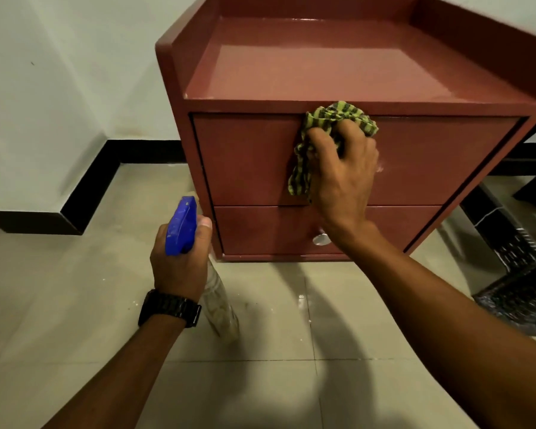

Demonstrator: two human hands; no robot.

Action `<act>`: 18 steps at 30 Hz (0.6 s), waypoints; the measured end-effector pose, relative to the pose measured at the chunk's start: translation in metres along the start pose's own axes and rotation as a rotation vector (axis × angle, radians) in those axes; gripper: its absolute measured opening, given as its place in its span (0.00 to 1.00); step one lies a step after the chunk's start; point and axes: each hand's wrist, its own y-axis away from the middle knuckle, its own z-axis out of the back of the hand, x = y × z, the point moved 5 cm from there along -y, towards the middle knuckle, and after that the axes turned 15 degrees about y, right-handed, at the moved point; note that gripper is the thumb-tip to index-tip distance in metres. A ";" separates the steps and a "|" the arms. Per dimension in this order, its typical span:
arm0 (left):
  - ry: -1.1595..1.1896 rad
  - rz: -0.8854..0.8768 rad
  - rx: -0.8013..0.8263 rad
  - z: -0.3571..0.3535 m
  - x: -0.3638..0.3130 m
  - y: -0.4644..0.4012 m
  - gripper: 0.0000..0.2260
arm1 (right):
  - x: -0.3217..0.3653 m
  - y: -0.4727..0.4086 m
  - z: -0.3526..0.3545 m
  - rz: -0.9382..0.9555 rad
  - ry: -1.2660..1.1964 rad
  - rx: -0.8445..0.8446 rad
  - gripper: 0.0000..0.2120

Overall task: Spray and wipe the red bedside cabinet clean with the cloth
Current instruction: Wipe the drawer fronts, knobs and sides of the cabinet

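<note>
At the far left, a pale wall (44, 88) meets a beige tiled floor (75, 305) along a black skirting strip (84, 193). Just right of that, low in the scene, the person's left hand (180, 261) is wrapped around the neck of a spray bottle (220, 301), with the thumb resting high beside its blue trigger head (181, 226). The clear bottle body hangs down below the hand, tilted toward the floor. A black wristwatch (169, 308) circles the left wrist.

Filling the middle is the red bedside cabinet (260, 156), standing on the floor against the wall. Its top is a shallow tray with raised edges at the back and sides, and its surface looks glossy. Below are two drawer fronts, one above the other; a round silver knob (321, 239) shows on the lower drawer.

The right hand (344, 171) clutches a bunched green and dark striped cloth (334, 119) and presses it against the upper drawer front, near that drawer's top edge. A loose end of the cloth dangles down on the hand's left side.

At the far right, a dark patterned object (520, 292) sits on the floor beside the cabinet; what it is cannot be told.
</note>
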 end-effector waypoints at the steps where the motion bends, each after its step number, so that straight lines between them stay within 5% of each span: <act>1: 0.009 0.013 -0.015 0.004 0.000 -0.002 0.10 | 0.004 -0.001 -0.003 0.035 0.007 -0.014 0.15; 4: 0.004 0.027 -0.051 0.016 0.002 -0.006 0.10 | 0.020 0.006 -0.013 0.108 0.020 -0.059 0.15; 8: -0.030 0.052 -0.050 0.027 0.006 -0.009 0.11 | 0.078 0.040 -0.033 0.460 -0.025 -0.048 0.12; 18: -0.084 0.028 -0.010 0.040 0.008 -0.016 0.08 | 0.117 0.173 -0.094 0.848 0.040 0.462 0.23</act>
